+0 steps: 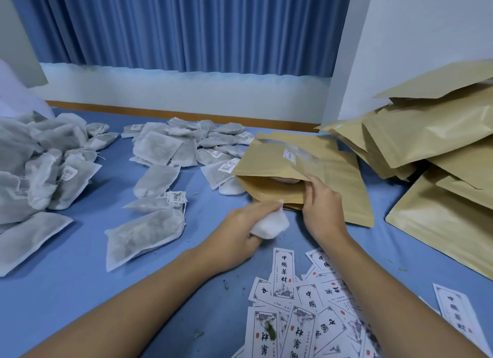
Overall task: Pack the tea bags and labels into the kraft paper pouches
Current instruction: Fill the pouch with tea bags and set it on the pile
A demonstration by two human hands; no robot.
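While the left hand curls its fingers and thumb round a white tea bag, crumpling it into a soft wad, the right hand pinches the near lip of a kraft paper pouch at the right corner of its mouth, so that the mouth gapes toward the person. The held tea bag sits just beside that mouth, outside it and a little below its edge. Something pale shows inside the opening, though what it is cannot be told.

This pouch is flat, tan and matte, with a small white sticker on its upper face and a frosted strip near its far end. It lies on a second flat pouch, which rests on the blue table.

Near the wrists, printed labels lie scattered and overlapping: tall white slips with black Chinese characters, a grey ink drawing and small red seals. One more label lies apart at the right.

Left of the open pouch, loose tea bags are strewn about, greyish-white fibre sachets with dark leaf showing through, some with small barcode tags. A larger heap of tea bags fills the far left. To the right, a pile of kraft pouches leans against a white wall, and a blue curtain hangs behind the table.
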